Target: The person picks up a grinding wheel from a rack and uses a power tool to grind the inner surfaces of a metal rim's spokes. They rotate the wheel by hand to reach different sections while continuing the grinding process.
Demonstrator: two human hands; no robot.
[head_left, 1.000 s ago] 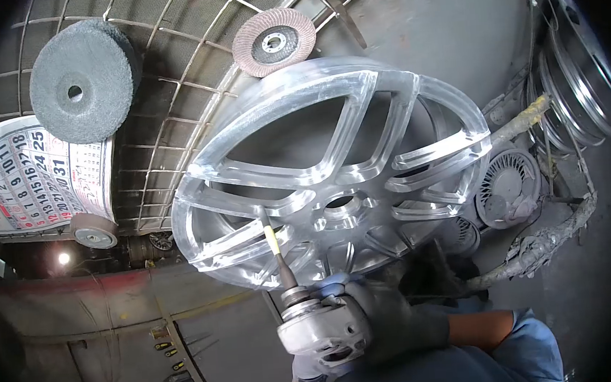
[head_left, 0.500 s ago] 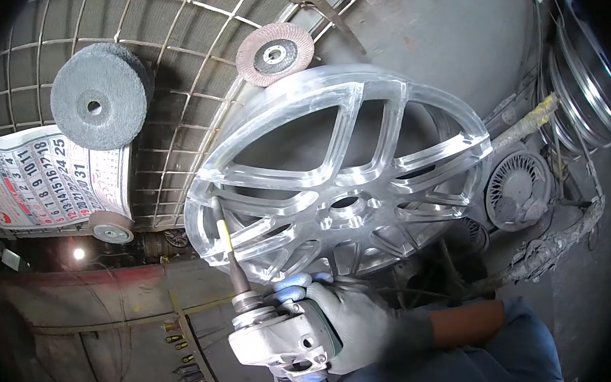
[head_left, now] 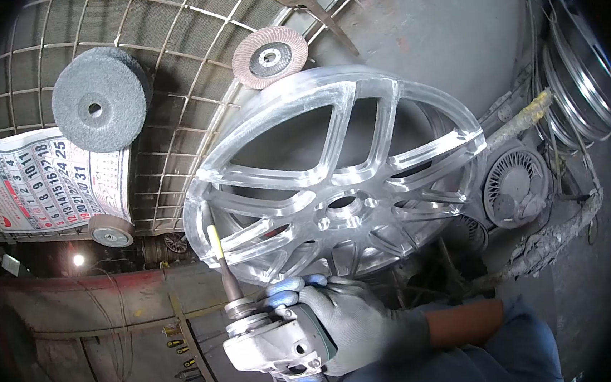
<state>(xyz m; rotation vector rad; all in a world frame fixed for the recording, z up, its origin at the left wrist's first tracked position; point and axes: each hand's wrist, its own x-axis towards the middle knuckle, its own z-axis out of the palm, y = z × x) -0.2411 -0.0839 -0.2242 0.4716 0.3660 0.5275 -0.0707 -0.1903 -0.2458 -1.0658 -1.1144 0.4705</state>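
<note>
My right hand [head_left: 359,323], in a grey glove, is wrapped round the body of an angle grinder [head_left: 268,348]. Beneath the tool is my left hand [head_left: 307,380], mostly hidden, its gloved edge and bare forearm showing below the grinder head. Blue glove fingers [head_left: 284,287] curl along the far side. From the grinder head a slim tapered bit [head_left: 221,259] with a yellow band points up and away. Its tip overlaps the left rim of a bare-metal alloy wheel [head_left: 304,173], which stands tilted just beyond my hands.
A flap disc [head_left: 270,57] and a thick grey abrasive wheel [head_left: 101,99] sit by the wire grid at upper left. A calendar [head_left: 50,179], a brown wheel [head_left: 111,230] and a spanner [head_left: 323,10] are around them. More wheel rims [head_left: 576,76] stand at right.
The grinder and its bit have shifted slightly left, the tip staying along the wheel's left rim. Both hands keep hold of the tool; the whole view has moved a little.
</note>
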